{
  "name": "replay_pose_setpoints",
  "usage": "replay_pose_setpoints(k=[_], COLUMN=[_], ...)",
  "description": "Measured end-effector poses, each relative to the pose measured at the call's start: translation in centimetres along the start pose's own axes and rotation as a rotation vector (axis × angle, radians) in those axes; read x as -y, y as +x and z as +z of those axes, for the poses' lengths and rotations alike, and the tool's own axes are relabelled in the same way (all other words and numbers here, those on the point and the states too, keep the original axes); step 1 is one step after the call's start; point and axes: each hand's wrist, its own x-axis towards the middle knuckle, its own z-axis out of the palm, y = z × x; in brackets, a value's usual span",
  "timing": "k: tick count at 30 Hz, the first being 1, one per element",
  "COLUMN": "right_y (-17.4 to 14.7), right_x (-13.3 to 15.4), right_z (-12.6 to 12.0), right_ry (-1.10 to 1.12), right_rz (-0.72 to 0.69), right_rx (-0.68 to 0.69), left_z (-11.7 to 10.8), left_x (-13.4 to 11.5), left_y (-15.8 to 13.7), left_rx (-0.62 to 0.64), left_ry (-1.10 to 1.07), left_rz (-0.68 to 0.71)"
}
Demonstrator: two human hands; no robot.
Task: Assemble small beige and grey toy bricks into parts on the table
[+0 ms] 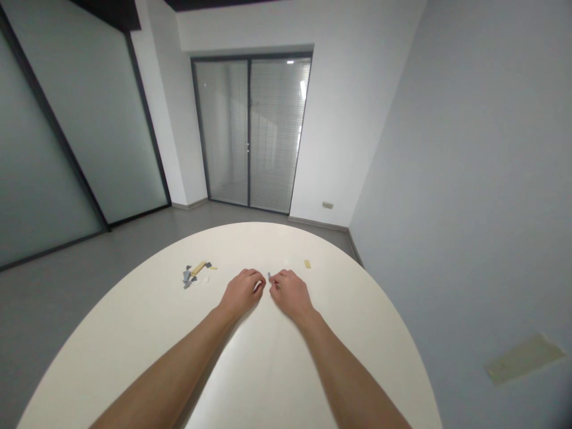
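Both hands are close together over the middle of a round white table [357,333]. My right hand [290,293] has its thumb and fingers pinched on a small grey piece [269,275], too small to name, which sticks up at the fingertips. Just to its left, my left hand [243,292] is curled, thumb against fingers, with its fingertips near that piece. Whether the left fingers hold anything is hidden. Farther left lies a loose cluster of small grey pieces [186,276], with a tan bar-shaped piece [198,269] among them.
A flat tan rectangle [307,264] lies on the table beyond my right hand. Frosted glass panels [89,107] stand at the left, and a glass door [250,131] is at the back. A white wall [482,179] runs close along the right.
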Motion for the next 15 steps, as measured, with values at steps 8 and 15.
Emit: replay_pose_setpoints(k=[8,15], right_y=[0.2,1.1], right_x=[-0.2,-0.5], right_z=[0.1,0.7], right_ry=[-0.02,-0.028], right_rz=[0.013,0.0], right_rx=[0.024,0.057], left_z=[0.3,0.1], left_x=[0.1,0.0], left_y=[0.1,0.0], left_rx=[0.008,0.004], left_ry=[-0.006,0.0], left_rz=[-0.014,-0.01])
